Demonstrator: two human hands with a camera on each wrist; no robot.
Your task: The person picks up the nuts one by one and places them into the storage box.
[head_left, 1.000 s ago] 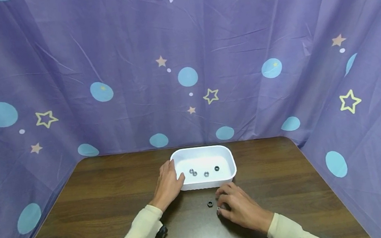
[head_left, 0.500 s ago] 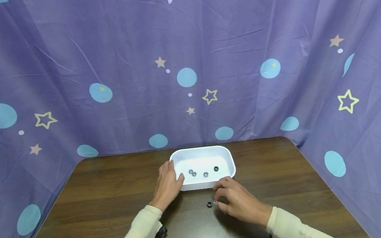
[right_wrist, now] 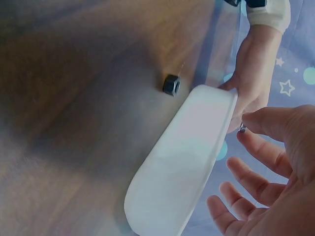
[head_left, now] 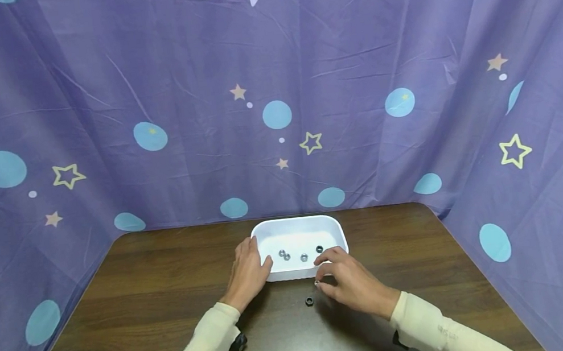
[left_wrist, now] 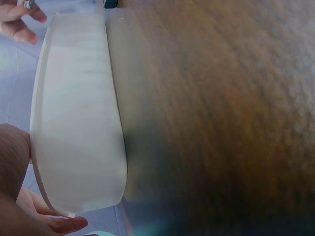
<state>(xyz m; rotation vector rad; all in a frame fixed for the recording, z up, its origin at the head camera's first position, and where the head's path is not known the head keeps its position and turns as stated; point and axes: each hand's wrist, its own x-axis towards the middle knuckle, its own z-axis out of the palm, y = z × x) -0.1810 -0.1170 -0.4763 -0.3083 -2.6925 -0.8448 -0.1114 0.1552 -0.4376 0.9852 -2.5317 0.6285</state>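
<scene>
A white plastic tray (head_left: 292,275) stands on the table, several hex nuts lying inside it. Silver nuts (head_left: 304,258) are toward its middle and left, and a dark nut (head_left: 319,249) is to the right. My left hand (head_left: 247,275) grips the tray's left end, thumb at the near rim and fingers along the outer side. Between thumb and index finger, my right hand (head_left: 353,283) pinches a small silver nut (right_wrist: 242,128), raised just in front of the tray's near wall; its other fingers are spread. On the table below lies a black nut (right_wrist: 171,84).
The dark wooden table (head_left: 170,290) extends to both sides of the tray. Behind it hangs a purple curtain (head_left: 198,167) with stars and dots. A black strap piece (head_left: 239,343) shows under the left sleeve.
My right hand has lifted the silver nut off the table and moved forward toward the tray's near wall. The left hand and the tray have stayed in place.
</scene>
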